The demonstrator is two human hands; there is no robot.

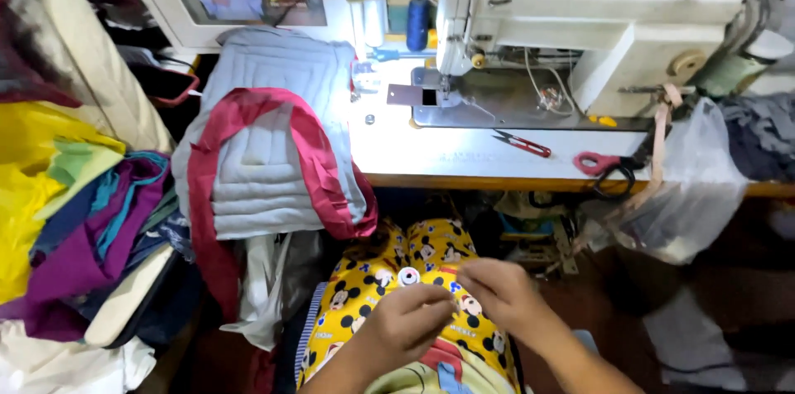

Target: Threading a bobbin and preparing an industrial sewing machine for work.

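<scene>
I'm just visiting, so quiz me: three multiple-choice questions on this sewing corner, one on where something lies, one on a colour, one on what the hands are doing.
1. Where do the small red-handled snips lie?
A. on the white table, in front of the sewing machine
B. on the lap
C. on the cloth pile

2. What colour is the trim on the grey quilted piece?
A. green
B. dark red
C. black

3. What are the left hand and right hand doing?
A. resting apart on the table
B. meeting over the lap beside a small white bobbin
C. gripping scissors

Answers: 1 A, the snips lie before the machine; 2 B, a dark red band edges it; 3 B, the fingers meet above the yellow cloth.
</scene>
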